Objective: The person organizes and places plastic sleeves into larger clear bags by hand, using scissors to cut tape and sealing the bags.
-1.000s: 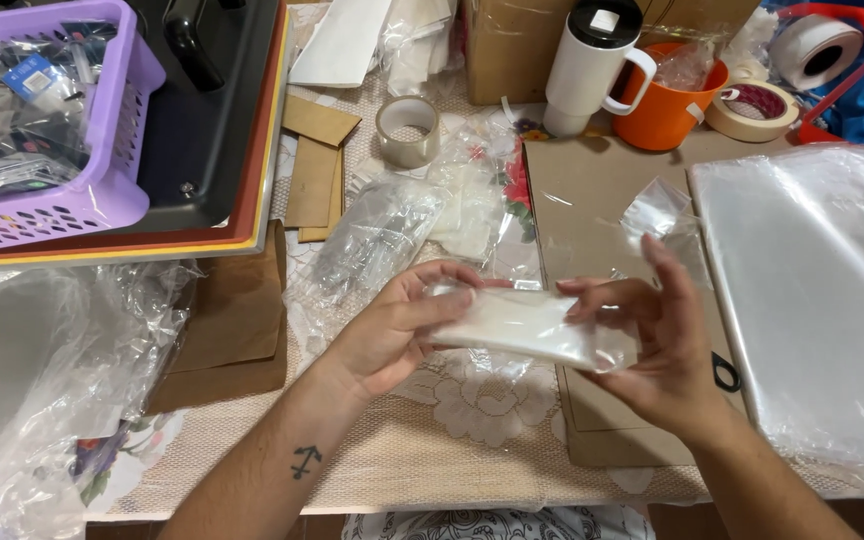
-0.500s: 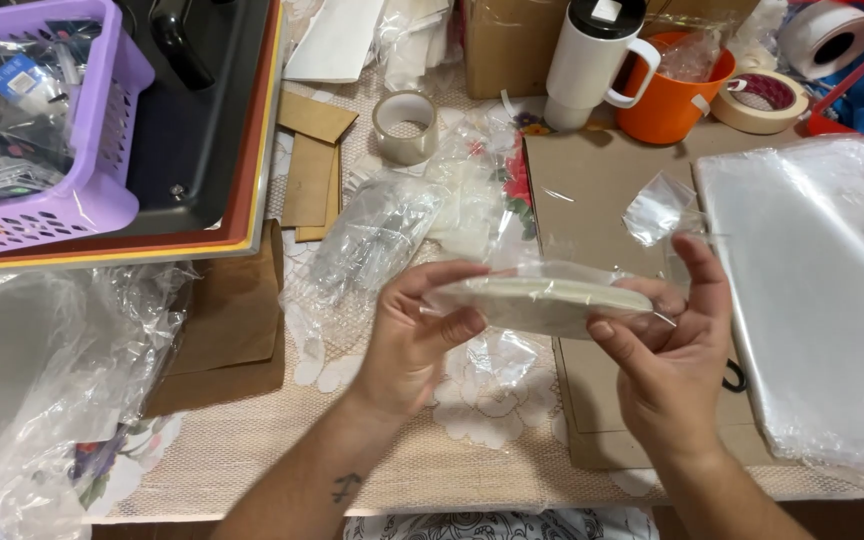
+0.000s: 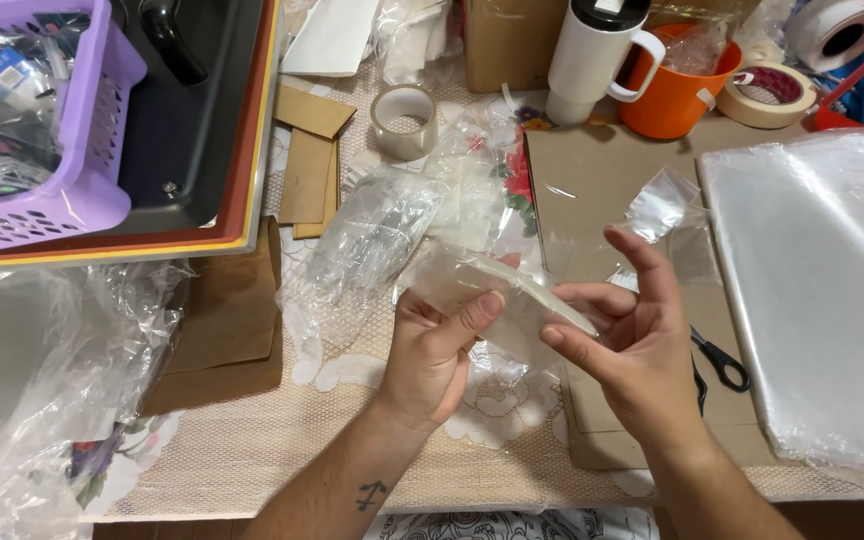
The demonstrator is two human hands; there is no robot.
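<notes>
My left hand (image 3: 432, 350) and my right hand (image 3: 632, 340) together hold a small clear plastic packet with a pale flat thing inside (image 3: 497, 285), tilted above the table. The left thumb presses on the packet's near face. My right hand pinches its right end with thumb and lower fingers, while the index finger sticks up free. Under the hands lie a lace tablecloth (image 3: 252, 450) and a sheet of brown cardboard (image 3: 592, 180).
A stack of clear plastic bags (image 3: 822, 290) lies at the right, black scissors (image 3: 717, 365) beside it. A purple basket (image 3: 42, 110) sits on a dark tray at the upper left. Tape rolls (image 3: 404, 120), a white mug (image 3: 592, 55), an orange cup (image 3: 677, 90) and crumpled plastic (image 3: 42, 380) surround the work spot.
The packet has turned from lying flat between both hands to a tilted, edge-on position. My right hand shifted along to its right end and lifted the index finger.
</notes>
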